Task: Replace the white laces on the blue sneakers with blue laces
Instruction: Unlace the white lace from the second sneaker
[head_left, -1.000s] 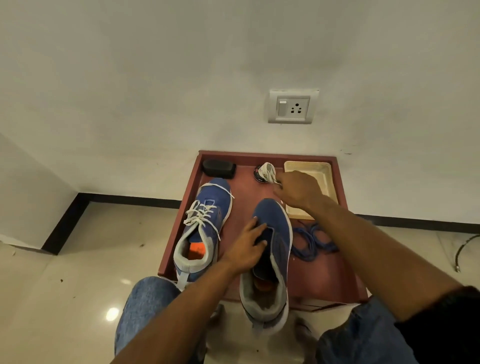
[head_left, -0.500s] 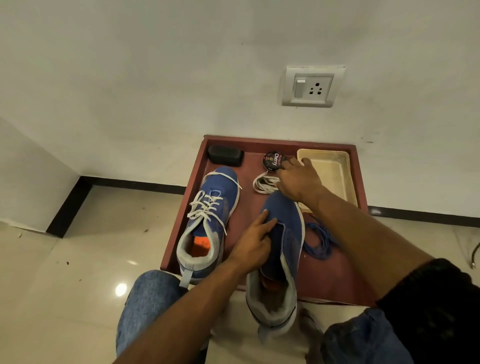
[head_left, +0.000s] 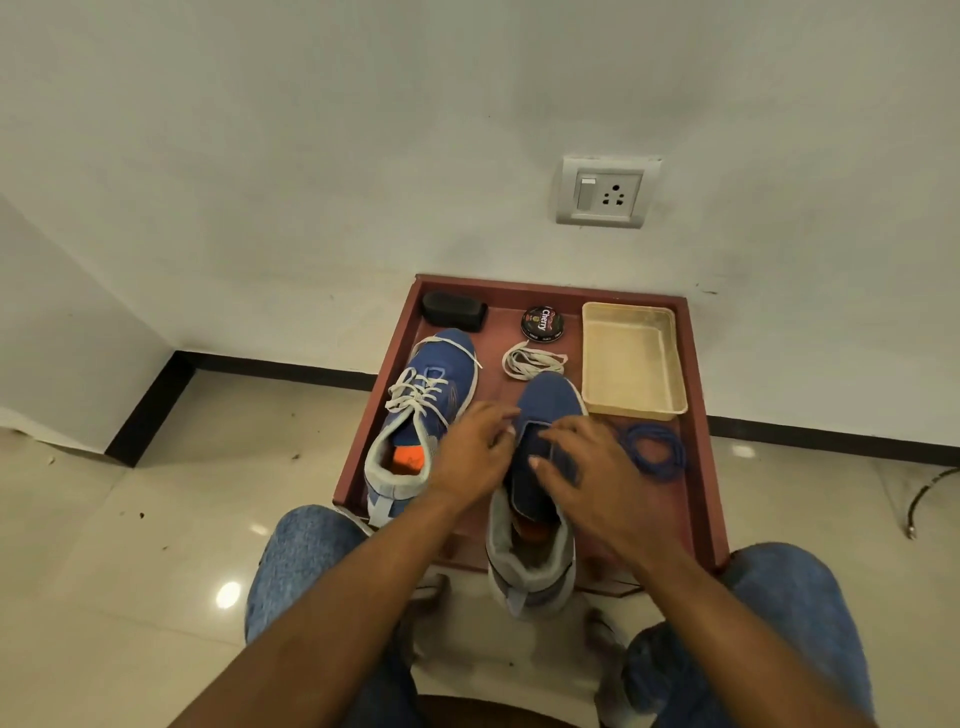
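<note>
Two blue sneakers stand on a dark red tray (head_left: 698, 467). The left sneaker (head_left: 421, 415) has its white lace threaded. The right sneaker (head_left: 540, 478) has no lace and hangs over the tray's near edge. My left hand (head_left: 475, 449) rests on that sneaker's left side with relaxed fingers. My right hand (head_left: 587, 462) lies over its tongue and right side, fingers spread. A loose white lace (head_left: 532, 360) lies bundled just beyond the toe. Coiled blue laces (head_left: 654, 449) lie to the right of my right hand.
At the tray's back stand a black brush (head_left: 453, 310), a round polish tin (head_left: 543, 323) and a beige plastic tray (head_left: 631, 358). The tray sits against a white wall with a socket (head_left: 605, 193). My knees in jeans flank the tray's near edge on a glossy tiled floor.
My right hand has let go of the white lace near the polish tin and come back onto the unlaced sneaker. The left hand stayed on that sneaker.
</note>
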